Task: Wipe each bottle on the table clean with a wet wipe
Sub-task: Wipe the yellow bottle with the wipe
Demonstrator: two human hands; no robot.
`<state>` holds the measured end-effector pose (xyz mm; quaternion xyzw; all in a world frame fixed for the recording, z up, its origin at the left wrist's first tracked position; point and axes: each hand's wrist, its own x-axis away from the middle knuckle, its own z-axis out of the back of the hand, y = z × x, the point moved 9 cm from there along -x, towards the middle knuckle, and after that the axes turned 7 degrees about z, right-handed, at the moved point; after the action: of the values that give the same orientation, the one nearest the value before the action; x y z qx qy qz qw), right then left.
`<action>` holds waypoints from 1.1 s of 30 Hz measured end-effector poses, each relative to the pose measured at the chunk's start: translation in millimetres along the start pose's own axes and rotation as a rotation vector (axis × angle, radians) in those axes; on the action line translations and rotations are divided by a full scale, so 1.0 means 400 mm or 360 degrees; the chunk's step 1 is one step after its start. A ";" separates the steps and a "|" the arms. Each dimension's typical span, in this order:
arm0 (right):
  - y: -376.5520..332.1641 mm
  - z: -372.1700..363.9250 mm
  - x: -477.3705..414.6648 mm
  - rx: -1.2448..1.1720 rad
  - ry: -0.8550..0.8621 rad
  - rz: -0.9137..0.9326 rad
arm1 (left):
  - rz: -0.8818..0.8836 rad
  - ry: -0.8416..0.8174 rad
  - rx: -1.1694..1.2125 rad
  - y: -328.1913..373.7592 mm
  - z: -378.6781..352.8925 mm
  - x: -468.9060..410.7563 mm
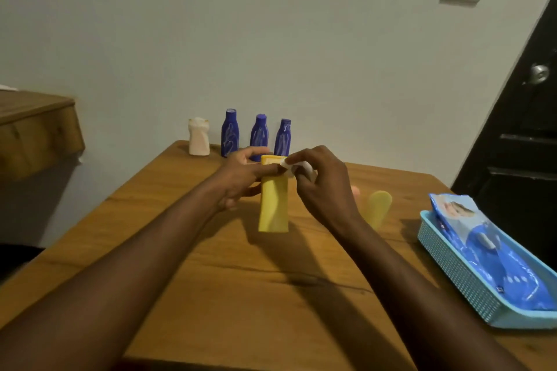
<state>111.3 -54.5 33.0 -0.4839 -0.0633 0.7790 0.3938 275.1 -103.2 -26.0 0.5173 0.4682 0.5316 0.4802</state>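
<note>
A tall yellow bottle (273,205) stands upright in the middle of the wooden table (241,280). My left hand (241,178) grips its upper part from the left. My right hand (319,181) pinches a white wet wipe (297,168) against the bottle's top right corner. Three blue bottles (229,137) (259,135) (282,138) and a white bottle (199,137) stand in a row at the table's far edge. A second yellow bottle (379,208) stands to the right, partly behind my right wrist.
A light blue basket (452,268) at the table's right edge holds a blue pack of wet wipes (482,250). A wooden shelf (36,129) juts out at the left. A dark door (524,129) stands at the right, close behind the table.
</note>
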 end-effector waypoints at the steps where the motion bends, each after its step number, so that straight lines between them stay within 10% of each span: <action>1: 0.010 -0.019 0.011 -0.0002 -0.0026 0.0002 | 0.0008 0.0036 0.0047 -0.012 0.005 -0.006; 23: 0.115 -0.147 0.067 -0.0037 -0.0101 0.0094 | 0.0112 0.0043 0.0281 -0.123 0.019 -0.051; 33: 0.103 -0.226 0.114 -0.0083 -0.0813 0.0044 | 0.0028 0.0159 0.0368 -0.114 0.065 -0.063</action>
<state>151.2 -77.2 -66.4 -0.2820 -0.1742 0.8793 0.3419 302.2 -123.8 -73.3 0.5460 0.5452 0.5034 0.3888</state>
